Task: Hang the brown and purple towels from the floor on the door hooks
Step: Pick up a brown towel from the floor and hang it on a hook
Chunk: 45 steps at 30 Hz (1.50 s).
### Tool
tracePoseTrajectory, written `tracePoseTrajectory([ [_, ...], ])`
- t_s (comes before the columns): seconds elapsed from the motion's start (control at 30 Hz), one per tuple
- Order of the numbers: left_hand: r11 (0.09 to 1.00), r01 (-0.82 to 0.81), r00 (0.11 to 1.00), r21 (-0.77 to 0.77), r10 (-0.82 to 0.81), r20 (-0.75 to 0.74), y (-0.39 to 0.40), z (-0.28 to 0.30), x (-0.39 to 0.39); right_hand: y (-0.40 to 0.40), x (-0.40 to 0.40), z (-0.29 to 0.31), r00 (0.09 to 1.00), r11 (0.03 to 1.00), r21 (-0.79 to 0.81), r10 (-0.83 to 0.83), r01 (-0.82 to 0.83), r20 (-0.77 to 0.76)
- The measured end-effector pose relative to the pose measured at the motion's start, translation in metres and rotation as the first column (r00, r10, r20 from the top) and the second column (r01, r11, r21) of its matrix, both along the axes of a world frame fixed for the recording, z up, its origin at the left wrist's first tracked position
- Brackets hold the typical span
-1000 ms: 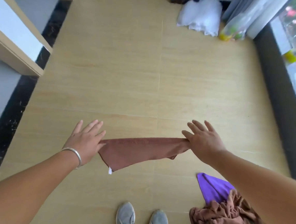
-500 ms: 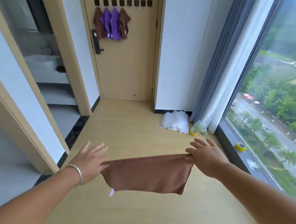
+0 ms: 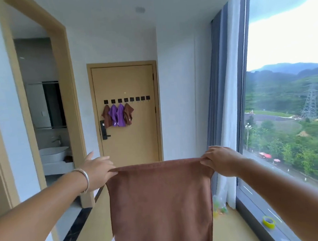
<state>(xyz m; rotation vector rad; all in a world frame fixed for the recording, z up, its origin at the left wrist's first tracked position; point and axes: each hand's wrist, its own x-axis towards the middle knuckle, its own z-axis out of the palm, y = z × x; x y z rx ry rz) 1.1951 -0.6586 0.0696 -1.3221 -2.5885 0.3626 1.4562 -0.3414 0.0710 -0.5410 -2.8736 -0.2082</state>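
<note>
Brown towel (image 3: 159, 203) hangs spread between left hand (image 3: 97, 169) and right hand (image 3: 221, 160).

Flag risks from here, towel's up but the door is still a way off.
1. The brown towel is only pinched at its top corners by the left hand and right hand; either corner could slip.
2. Spread wide, it hides the floor ahead, a possible trip risk.
3. Only the right-side hooks look free.

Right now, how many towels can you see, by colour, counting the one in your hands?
Brown: 3, two on the door hooks and one held between left hand and right hand.
Purple: 2, both hung.
Total: 5
</note>
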Motion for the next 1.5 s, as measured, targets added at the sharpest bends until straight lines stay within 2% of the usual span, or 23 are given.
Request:
tracePoseTrajectory([
  [0.23, 0.992, -0.007, 0.998, 0.125, 0.015, -0.069, -0.016, 0.077, 0.025, -0.008, 0.012, 0.076, 0.995, 0.999, 0.022, -0.046, 0.048, -0.085],
  [0.47, 0.984, -0.052, 0.995, 0.172, 0.066, -0.079, -0.036, 0.106, 0.022, -0.028, 0.001, 0.099, 0.992, 0.998, 0.057, -0.004, 0.011, -0.128],
  [0.77, 0.964, -0.062, 0.997, 0.258, 0.071, -0.023, -0.060, 0.108, -0.012, -0.043, -0.038, 0.106, 0.978, 0.996, 0.093, 0.034, -0.016, -0.204],
  [1.1, 0.971, -0.112, 0.992, 0.210, 0.121, -0.028, -0.066, 0.096, -0.070, -0.056, -0.097, 0.100, 0.982, 0.982, 0.182, -0.008, 0.043, -0.189],
  [1.3, 0.977, -0.104, 0.992, 0.187, 0.116, -0.055, -0.046, 0.081, -0.112, -0.045, -0.142, 0.080, 0.978, 0.960, 0.240, -0.104, 0.147, -0.182],
  [1.5, 0.979, -0.118, 0.990, 0.168, 0.130, -0.061, -0.007, 0.070, -0.169, -0.006, -0.202, 0.066, 0.981, 0.958, 0.242, -0.125, 0.157, -0.146],
])
